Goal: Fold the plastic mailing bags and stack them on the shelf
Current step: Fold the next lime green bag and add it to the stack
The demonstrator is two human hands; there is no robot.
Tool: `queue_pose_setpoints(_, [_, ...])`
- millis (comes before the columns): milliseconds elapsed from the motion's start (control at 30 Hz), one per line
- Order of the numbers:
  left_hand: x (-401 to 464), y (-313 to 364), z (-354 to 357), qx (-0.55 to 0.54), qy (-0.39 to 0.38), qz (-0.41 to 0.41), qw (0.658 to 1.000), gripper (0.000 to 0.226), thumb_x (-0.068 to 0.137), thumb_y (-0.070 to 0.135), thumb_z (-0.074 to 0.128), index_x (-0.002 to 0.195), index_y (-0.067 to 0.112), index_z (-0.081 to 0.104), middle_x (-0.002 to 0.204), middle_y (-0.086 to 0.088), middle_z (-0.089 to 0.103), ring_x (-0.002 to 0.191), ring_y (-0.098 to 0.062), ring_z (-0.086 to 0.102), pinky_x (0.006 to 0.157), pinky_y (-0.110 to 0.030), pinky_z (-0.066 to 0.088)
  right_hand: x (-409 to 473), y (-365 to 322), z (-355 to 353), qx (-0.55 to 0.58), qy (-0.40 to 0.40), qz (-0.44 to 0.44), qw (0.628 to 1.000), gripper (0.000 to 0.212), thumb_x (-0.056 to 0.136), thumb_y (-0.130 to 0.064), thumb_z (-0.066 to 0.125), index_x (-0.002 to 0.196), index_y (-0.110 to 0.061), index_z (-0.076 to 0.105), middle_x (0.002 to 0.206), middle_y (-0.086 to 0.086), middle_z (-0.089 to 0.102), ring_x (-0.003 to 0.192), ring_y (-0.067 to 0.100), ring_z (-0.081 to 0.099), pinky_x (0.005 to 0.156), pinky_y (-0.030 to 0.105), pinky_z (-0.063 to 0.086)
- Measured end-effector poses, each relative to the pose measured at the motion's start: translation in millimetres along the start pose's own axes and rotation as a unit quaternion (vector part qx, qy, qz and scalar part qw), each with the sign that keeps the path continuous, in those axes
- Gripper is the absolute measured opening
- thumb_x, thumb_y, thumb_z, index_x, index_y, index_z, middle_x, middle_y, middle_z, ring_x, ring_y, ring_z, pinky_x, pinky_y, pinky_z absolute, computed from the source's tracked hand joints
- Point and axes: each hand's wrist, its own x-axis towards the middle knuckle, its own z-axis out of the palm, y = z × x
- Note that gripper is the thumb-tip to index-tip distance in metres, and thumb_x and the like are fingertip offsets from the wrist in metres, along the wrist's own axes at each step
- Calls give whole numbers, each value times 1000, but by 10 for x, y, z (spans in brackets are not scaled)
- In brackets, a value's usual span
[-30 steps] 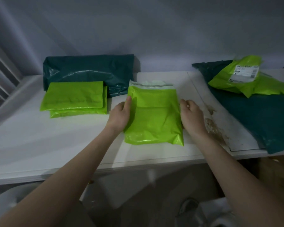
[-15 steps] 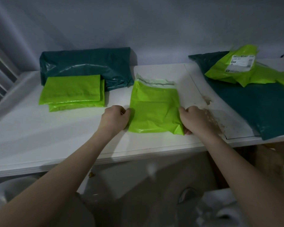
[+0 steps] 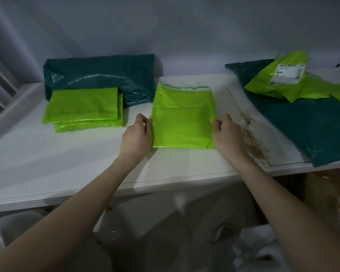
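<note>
A lime-green mailing bag (image 3: pixel 183 118) lies flat in the middle of the white shelf (image 3: pixel 67 163), its clear flap at the far end. My left hand (image 3: pixel 138 135) pinches its left edge near the front corner. My right hand (image 3: pixel 227 134) pinches its right edge opposite. To the left, a stack of folded lime-green bags (image 3: pixel 84 108) lies in front of a folded dark teal bag (image 3: pixel 98 75).
At the right, a pile of unfolded bags: a large dark teal one (image 3: pixel 306 126) with lime-green ones (image 3: pixel 283 79) on top, one bearing a white label. A stained patch (image 3: pixel 253 140) marks the shelf beside my right hand. The wall stands close behind.
Both hands slid toward me along the bag's side edges, then gripped them; the bag now lies flatter and smoother than a second ago.
</note>
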Motion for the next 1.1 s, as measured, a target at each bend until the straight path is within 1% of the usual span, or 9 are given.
queue_pose_setpoints(233, [-55,-31,10,174,-44,-13,984,30,98,27,34,111,6,51,103,-20,64,93,-38,59,68,-35,38,-12,108,78,-83,-97,33,991,26,97,-22,39,105,-1,53,111,25,59,104,39,56,70,34,32])
queue_pose_setpoints(367, [-7,-78,-111,204,-53,-34,977,26,88,37,49,105,18,58,101,-8,66,94,-34,59,70,-32,42,19,137,-20,-107,-87,44,989,21,87,-24,49,96,-9,59,101,16,63,97,35,59,69,31,35])
queue_pose_setpoints(433, [36,-92,-170,170,-29,-17,985,24,88,36,51,103,19,56,96,-6,67,91,-32,61,70,-33,45,21,101,-92,-104,-60,32,992,22,87,-24,50,101,-9,57,103,14,62,98,34,58,69,32,36])
queue_pose_setpoints(500, [79,-92,-167,85,-1,61,995,22,91,30,49,104,14,58,98,-6,65,91,-29,61,73,-37,49,31,59,-106,-104,-27,-25,994,27,91,-25,48,110,-6,54,112,15,57,106,33,52,77,35,39])
queue_pose_setpoints(567, [99,-50,-107,34,-28,133,990,33,93,30,42,113,9,59,111,-10,60,104,-29,57,86,-41,47,45,17,-47,-105,-22,-112,988,31,94,-25,45,112,-3,55,115,16,53,112,33,47,87,38,41])
queue_pose_setpoints(700, [41,59,96,90,-113,193,971,65,88,49,18,131,12,50,129,-8,54,118,-28,48,99,-40,39,19,-41,151,-135,-73,-227,962,36,96,-31,42,121,-8,55,126,9,56,118,28,49,91,41,42])
queue_pose_setpoints(967, [32,93,179,143,-98,170,970,76,81,53,2,122,18,56,119,-3,58,105,-29,54,85,-40,46,84,-90,225,-127,-72,-192,970,30,95,-30,42,113,-16,61,118,4,63,111,26,56,88,39,45])
queue_pose_setpoints(1033, [48,140,166,109,-99,129,981,62,90,50,15,116,16,59,116,-5,59,105,-30,55,86,-42,46,110,-100,211,-67,-86,-167,980,28,93,-24,48,115,-13,62,118,8,64,110,28,58,90,38,46])
queue_pose_setpoints(1100, [142,154,141,28,-95,58,993,35,96,34,38,116,16,61,118,-7,62,108,-29,56,90,-36,45,157,-98,184,5,-95,-130,987,31,88,-14,54,118,-10,61,120,12,63,111,28,58,93,32,44])
